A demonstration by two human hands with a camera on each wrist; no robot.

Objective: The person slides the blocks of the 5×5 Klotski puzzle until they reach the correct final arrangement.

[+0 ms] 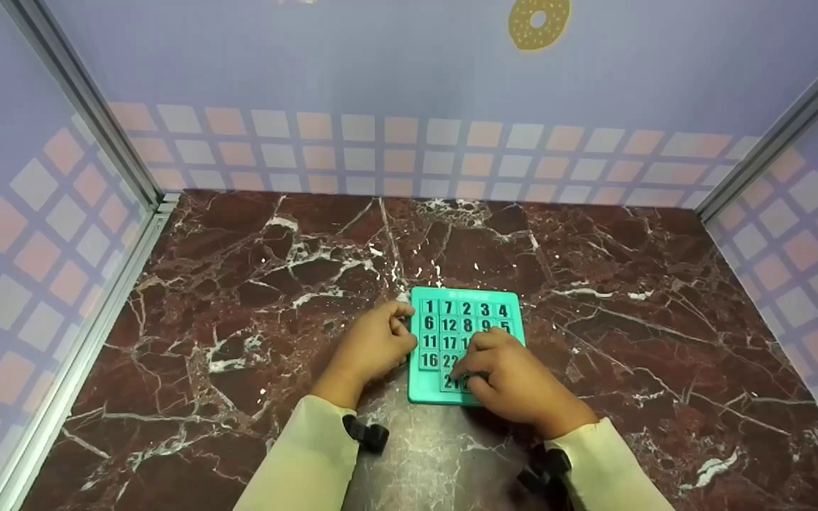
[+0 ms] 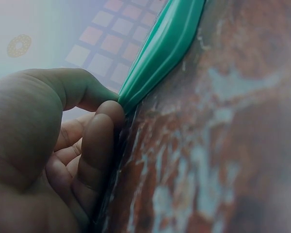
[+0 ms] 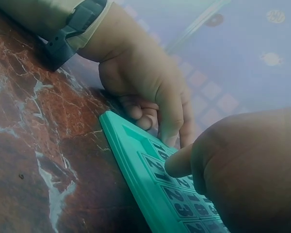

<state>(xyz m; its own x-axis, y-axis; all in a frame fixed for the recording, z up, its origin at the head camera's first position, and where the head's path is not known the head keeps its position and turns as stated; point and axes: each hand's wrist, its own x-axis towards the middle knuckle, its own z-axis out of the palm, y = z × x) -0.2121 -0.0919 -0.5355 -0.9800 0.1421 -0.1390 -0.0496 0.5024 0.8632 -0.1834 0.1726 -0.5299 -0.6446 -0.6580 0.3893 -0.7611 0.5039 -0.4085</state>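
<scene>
Two pale cloth sleeves (image 1: 302, 458) are lying nearest me, each showing a black wrist device (image 1: 372, 434) at the cuff. My left hand (image 1: 373, 341) is pinching the board's left rim narrowly, thumb and fingertip almost meeting there. My right hand (image 1: 512, 376) is reaching over the near right part, one finger pointing down at the tiles by 21 and 22, others bending inward; how hard it is pressing, I cannot tell.

The number board (image 1: 466, 293) is lying flat on the table between my hands, a little right of the middle of the head view. Its near left corner is leaving one slot bare, just beside tile 21 (image 1: 447, 383), giving that tile room to slide. Material is looking like glossy teal plastic, roughly square, corners rounding off, raised rim framing square tiles with bold dark numerals. Top row is reading 1, 7, 2, 3, 4; next 6, 12, 8, then 9 and 5, partly hidden. Down the left, 11 and 16 are following; 17 and 22 are standing beside them. My right hand is hiding several others.

The table (image 1: 238, 298) is stretching past the board on both sides and beyond, dark red-brown, marbled with white veins. Farther off, grey metal rails (image 1: 96, 92) are edging the corners, and a lilac wall (image 1: 416, 64) is carrying pink and white squares and a yellow-brown doughnut picture (image 1: 538, 40).
</scene>
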